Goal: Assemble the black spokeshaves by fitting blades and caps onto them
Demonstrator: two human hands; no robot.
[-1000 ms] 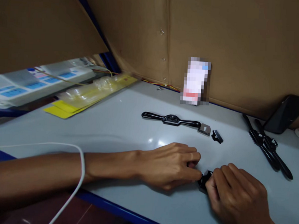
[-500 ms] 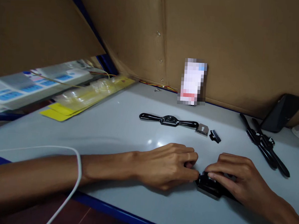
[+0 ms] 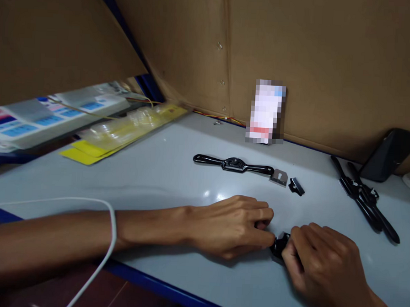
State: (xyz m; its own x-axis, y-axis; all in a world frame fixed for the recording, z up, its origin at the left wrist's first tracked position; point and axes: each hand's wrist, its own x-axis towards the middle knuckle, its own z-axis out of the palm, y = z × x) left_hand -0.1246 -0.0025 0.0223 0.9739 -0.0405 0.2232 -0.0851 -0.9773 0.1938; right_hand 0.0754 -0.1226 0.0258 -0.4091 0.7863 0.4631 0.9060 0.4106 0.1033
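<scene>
Left hand (image 3: 231,230) and right hand (image 3: 323,265) both pinch a black part (image 3: 278,244) near the front edge of the desk (image 3: 155,178). Clear bags (image 3: 124,128) far left hold yellow cards (image 3: 79,152). Beyond the hands lie a spokeshave (image 3: 233,164), a blade (image 3: 279,177), a clip (image 3: 296,186).

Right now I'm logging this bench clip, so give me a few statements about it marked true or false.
1. The left hand and right hand both hold one black part. True.
2. The blade lies at the left end of the lone spokeshave. False: it lies at the right end.
3. A white cable crosses the left forearm. True.
4. The phone lies flat on the table. False: it leans against the cardboard.
5. Yellow packets lie at the table's far left. True.
</scene>
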